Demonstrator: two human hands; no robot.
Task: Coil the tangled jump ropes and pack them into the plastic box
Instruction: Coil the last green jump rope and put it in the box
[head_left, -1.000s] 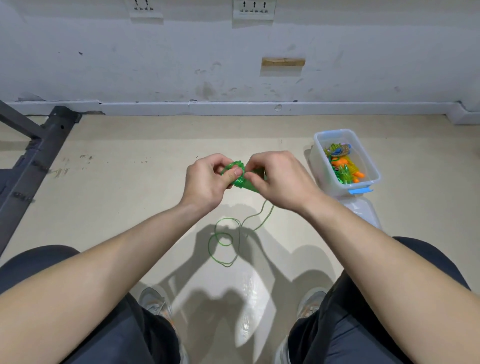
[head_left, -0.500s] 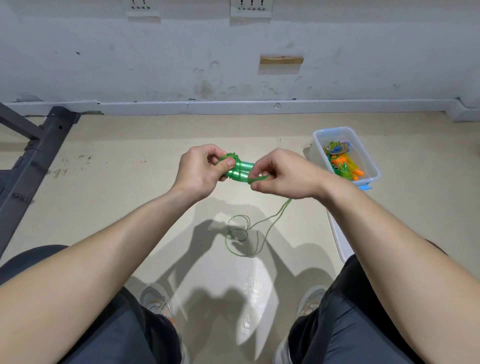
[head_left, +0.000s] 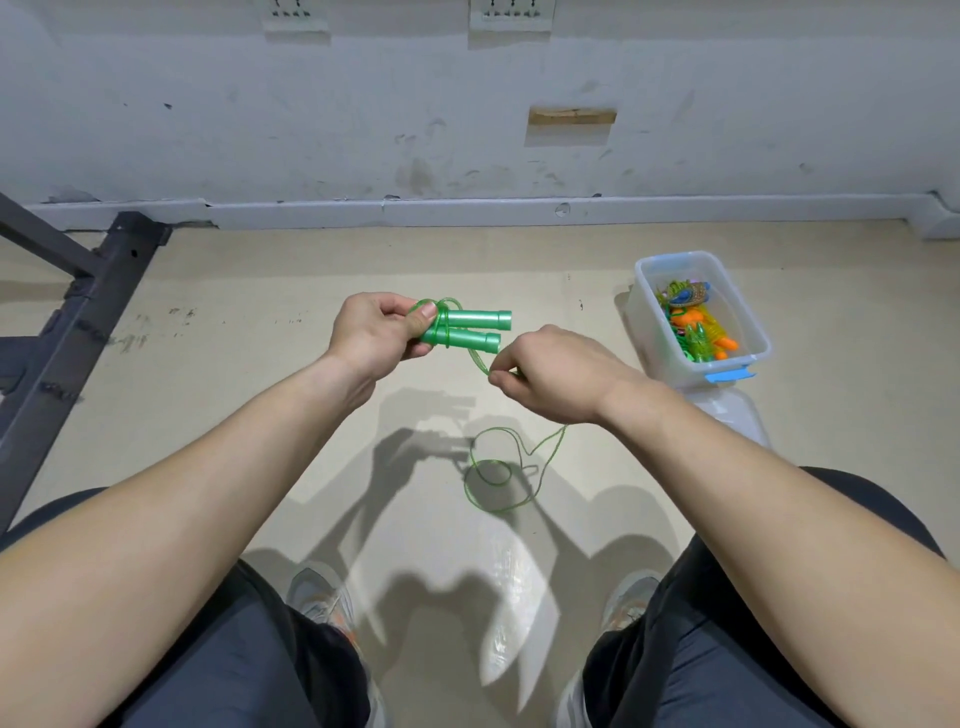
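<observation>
Left hand (head_left: 374, 332): fingers curled round one end of the two green handles (head_left: 470, 328), thumb pressed on top where the cord is wound.
Handles: two tubes side by side, free ends pointing right, held in the air over the middle of the floor (head_left: 260, 395).
Right hand (head_left: 550, 374): thumb and forefinger pinch the green cord (head_left: 496, 475) just below the handles' free ends.
Cord: a few turns round the handles by the left thumb, then slanting down to the right hand's pinch, then dropping to loose loops low over the floor (whether they touch it is unclear).
Plastic box (head_left: 647, 332): open, on the floor toward its right edge, nearer the wall than the hands.
Packed ropes (head_left: 696, 327): orange, green and blue pieces inside the box.
Lid (head_left: 737, 415): clear, on the floor at the box's near side, partly hidden by the right forearm.
Metal frame (head_left: 78, 322): dark, along the floor's left edge.
</observation>
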